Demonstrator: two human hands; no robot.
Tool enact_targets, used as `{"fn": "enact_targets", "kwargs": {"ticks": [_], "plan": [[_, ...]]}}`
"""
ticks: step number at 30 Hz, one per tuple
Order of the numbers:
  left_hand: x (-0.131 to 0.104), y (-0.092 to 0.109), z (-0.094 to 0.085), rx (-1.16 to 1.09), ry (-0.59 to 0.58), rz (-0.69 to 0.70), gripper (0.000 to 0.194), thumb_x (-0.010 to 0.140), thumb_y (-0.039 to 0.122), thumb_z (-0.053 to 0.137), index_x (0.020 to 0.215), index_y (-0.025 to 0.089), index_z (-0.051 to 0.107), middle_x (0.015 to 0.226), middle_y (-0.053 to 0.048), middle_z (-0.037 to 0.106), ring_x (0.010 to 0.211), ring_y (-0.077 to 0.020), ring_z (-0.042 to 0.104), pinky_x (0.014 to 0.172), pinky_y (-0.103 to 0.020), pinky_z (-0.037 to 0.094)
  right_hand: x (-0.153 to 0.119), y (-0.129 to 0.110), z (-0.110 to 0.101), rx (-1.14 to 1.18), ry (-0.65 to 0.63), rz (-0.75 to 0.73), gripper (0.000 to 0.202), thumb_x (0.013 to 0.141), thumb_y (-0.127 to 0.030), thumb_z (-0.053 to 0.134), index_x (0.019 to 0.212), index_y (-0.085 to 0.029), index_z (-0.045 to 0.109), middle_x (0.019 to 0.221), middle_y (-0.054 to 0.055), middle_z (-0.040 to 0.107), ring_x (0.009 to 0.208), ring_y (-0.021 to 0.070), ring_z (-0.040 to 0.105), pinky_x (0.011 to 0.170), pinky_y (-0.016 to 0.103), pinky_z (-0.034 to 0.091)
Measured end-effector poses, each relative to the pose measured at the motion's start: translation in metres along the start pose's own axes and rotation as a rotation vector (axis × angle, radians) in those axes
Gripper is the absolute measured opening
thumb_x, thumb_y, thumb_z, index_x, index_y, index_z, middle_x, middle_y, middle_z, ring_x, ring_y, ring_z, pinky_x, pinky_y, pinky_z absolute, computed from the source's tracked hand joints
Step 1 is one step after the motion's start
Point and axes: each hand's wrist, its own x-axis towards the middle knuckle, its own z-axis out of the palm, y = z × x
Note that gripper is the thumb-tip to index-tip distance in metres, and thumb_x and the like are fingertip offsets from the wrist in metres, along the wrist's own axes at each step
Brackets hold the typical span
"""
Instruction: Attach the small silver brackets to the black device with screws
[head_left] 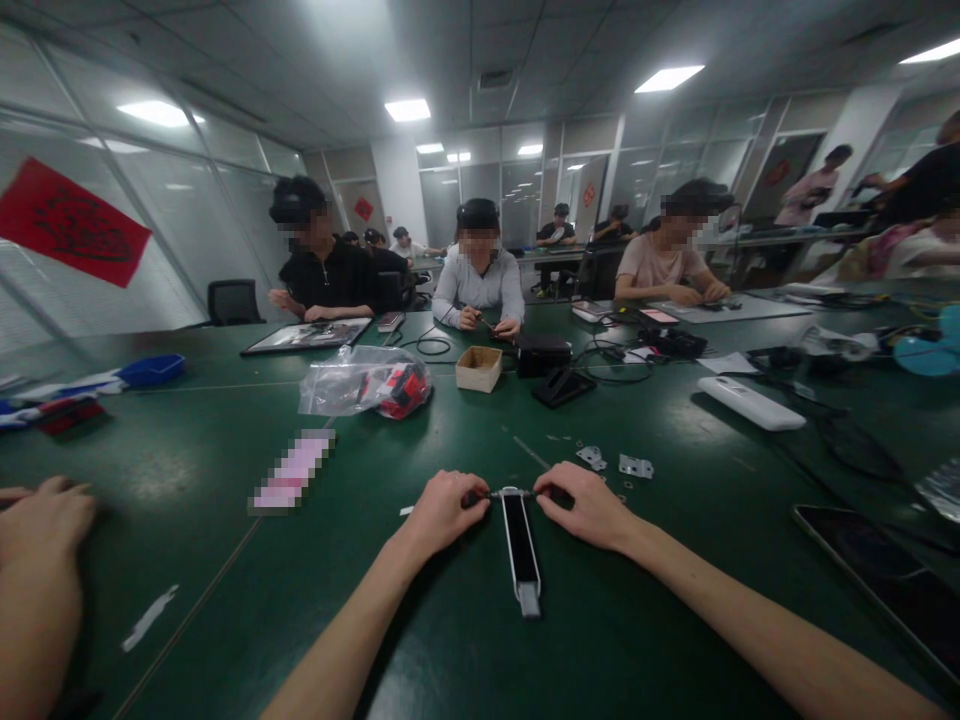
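A long, narrow black strip with a pale metal frame [522,545] lies on the green table in front of me, a grey tab at its near end. A thin metal rod or pair of tips crosses its far end. My left hand [448,508] pinches a small dark piece [472,497] at the left of this rod. On the other side, my right hand [583,503] is closed on the right end; its fingers partly hide what they grip. Beyond my right hand lie thin metal plates [636,466] and several tiny rings.
A pink phone-like item [294,470] and a plastic bag with red-and-black parts [367,382] lie left. Ahead stand a small box [478,370] and a black stand [562,386]. A white device [750,402] and dark phone [885,570] are right. Another person's hand [49,520] rests far left.
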Motion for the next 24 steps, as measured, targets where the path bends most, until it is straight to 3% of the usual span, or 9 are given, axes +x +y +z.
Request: {"fn": "enact_targets", "kwargs": {"ticks": [24], "plan": [[0.0005,0.007,0.004,0.028,0.014,0.037,0.013,0.086,0.027,0.056,0.093,0.024,0.066,0.083,0.001,0.068,0.078,-0.0152,0.059,0.073,-0.028,0.036,0.0007,0.0063,0.0022,0.012,-0.016,-0.03,0.018,0.088,-0.028,0.05,0.094,-0.019,0.064,0.091,0.005,0.063,0.084,0.0165,0.057,0.074,0.032,0.047]]}}
